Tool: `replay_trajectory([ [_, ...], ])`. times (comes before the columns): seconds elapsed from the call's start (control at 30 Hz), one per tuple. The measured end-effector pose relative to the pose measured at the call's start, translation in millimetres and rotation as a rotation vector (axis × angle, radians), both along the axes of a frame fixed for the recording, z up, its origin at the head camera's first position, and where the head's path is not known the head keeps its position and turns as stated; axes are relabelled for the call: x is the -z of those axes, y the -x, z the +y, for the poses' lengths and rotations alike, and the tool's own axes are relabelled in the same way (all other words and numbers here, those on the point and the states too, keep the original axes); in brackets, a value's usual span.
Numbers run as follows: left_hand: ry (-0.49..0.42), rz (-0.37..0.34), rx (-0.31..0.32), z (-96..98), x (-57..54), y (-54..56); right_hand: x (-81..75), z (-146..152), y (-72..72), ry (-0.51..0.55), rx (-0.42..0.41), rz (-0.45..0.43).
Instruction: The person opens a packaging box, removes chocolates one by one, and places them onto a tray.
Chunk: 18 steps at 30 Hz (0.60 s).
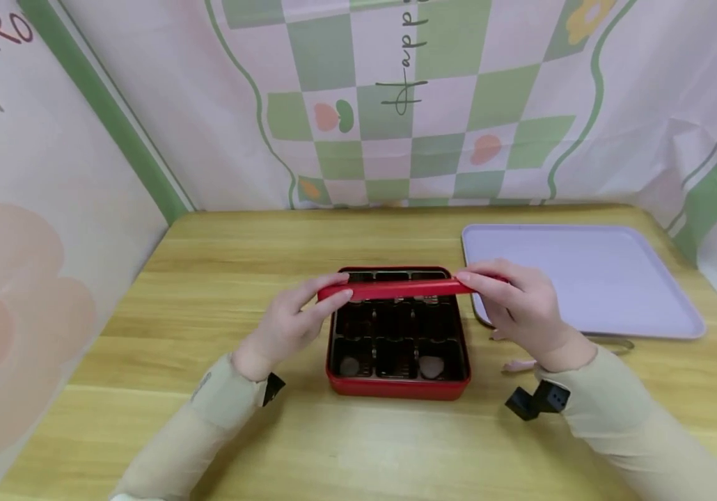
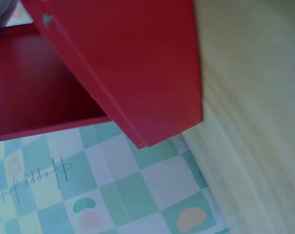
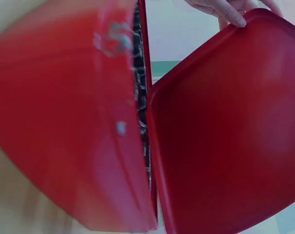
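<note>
Both hands hold a red lid (image 1: 402, 289) up over a red box (image 1: 396, 388), which stands on the table. From the head the lid shows almost edge-on. My left hand (image 1: 286, 323) pinches its left end, and my right hand (image 1: 524, 313) grips the right end. Inside the box is a black insert with several compartments. A pale rounded piece (image 1: 431, 367) lies in the front right compartment, a smaller dull one (image 1: 349, 367) in the front left. The lid hides part of the back compartments. In the right wrist view the broad face of the lid (image 3: 230, 122) tilts beside the box (image 3: 64, 122).
A pale purple tray (image 1: 584, 278) lies at the back right of the wooden table (image 1: 208, 278). Between it and my right sleeve are a pink strip-like thing (image 1: 518, 365) and a thin curved metal piece (image 1: 621, 342), both partly hidden. A checked cloth (image 1: 390, 139) hangs behind.
</note>
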<state>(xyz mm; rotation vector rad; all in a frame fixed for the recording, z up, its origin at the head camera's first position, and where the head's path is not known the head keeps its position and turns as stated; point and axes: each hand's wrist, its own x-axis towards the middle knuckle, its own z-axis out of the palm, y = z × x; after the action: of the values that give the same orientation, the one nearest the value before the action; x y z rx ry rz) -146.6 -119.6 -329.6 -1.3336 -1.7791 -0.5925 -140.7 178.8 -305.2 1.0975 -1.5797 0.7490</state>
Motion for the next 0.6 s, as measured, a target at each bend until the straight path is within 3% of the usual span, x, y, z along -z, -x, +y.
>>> replay_trajectory([
  [0.13,-0.112,-0.005,-0.049,5.5,-7.0,15.5,-5.8,-2.6,11.7,0.065,0.079,-0.026],
  [0.33,-0.273,-0.116,-0.094,13.3,-29.5,42.2,-24.0,-4.6,35.0,0.108,0.094,-0.222],
  [0.43,-0.296,-0.222,-0.118,13.9,-39.1,52.3,-32.6,-3.9,45.2,0.093,0.123,-0.301],
  [0.6,-0.322,-0.511,-0.171,13.4,-52.6,63.5,-39.1,-2.6,59.2,0.121,0.171,-0.508],
])
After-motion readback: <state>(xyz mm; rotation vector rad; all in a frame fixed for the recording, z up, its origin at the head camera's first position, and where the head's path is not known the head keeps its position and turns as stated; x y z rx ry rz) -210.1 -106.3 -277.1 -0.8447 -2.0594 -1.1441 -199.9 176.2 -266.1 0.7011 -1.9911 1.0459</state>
